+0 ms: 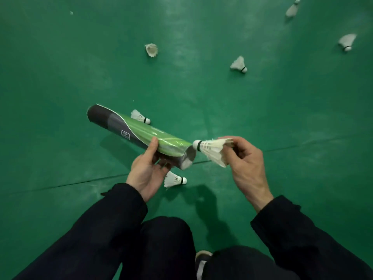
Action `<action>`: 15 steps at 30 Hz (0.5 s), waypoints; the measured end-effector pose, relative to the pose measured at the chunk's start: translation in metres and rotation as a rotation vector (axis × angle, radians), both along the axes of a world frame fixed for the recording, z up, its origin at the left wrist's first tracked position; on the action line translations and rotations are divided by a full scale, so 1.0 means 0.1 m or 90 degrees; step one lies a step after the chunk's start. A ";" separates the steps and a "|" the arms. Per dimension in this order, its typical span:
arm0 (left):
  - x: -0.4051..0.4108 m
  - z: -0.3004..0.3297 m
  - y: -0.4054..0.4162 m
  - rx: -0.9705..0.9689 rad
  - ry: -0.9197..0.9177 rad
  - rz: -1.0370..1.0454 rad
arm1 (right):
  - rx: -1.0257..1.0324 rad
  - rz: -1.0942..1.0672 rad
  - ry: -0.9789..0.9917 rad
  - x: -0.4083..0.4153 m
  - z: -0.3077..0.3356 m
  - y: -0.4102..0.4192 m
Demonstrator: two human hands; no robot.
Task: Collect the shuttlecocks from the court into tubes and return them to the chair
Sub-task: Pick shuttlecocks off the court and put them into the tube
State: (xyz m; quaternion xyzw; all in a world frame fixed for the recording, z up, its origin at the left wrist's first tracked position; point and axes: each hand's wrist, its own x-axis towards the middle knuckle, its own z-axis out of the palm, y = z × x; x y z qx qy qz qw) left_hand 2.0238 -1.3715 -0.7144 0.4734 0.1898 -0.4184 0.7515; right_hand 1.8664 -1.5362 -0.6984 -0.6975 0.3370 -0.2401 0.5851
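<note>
Head view looks down past dark trousers and a shoe (201,257) at the near edge to both hands working just above the green court floor (60,67). Left hand (147,170) cradles the near end of a green-and-black shuttlecock tube (139,134), thumb on top and fingers curled beneath, the tube slanting away to the far left with its open mouth facing right. Right hand (244,166) pinches the feather skirt of a held shuttlecock (212,148) between thumb and fingertips, its cork nose pointing left, just beside the tube's mouth and not yet inside. To do this step well, I would line the cork up with the centre of the opening, keep the tube steady, and slide the skirt in straight so the feathers do not catch on the rim. One loose shuttlecock (174,179) lies on the floor beneath the hands, another (140,116) just past the tube. Farther off lie a worn one (151,49), one to the right (239,64), and two blurred ones at far right (347,42) (292,8). No chair is in sight.
</note>
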 end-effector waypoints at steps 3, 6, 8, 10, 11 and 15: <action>0.05 0.26 -0.04 -0.022 0.018 0.070 | -0.060 0.009 -0.010 0.19 0.30 0.03; 0.11 0.21 -0.08 -0.021 0.029 0.110 | -0.152 0.054 0.007 0.38 0.19 0.07; 0.12 0.08 -0.08 -0.043 0.041 0.110 | -0.162 0.076 0.026 0.53 -0.05 0.15; 0.11 -0.02 -0.06 -0.046 0.064 0.126 | -0.173 0.058 0.061 0.67 -0.22 0.27; 0.10 -0.05 -0.03 -0.039 0.075 0.140 | -0.162 0.024 0.085 0.70 -0.27 0.32; 0.09 -0.15 0.09 -0.038 0.111 0.159 | -0.084 -0.038 -0.013 0.63 -0.32 0.46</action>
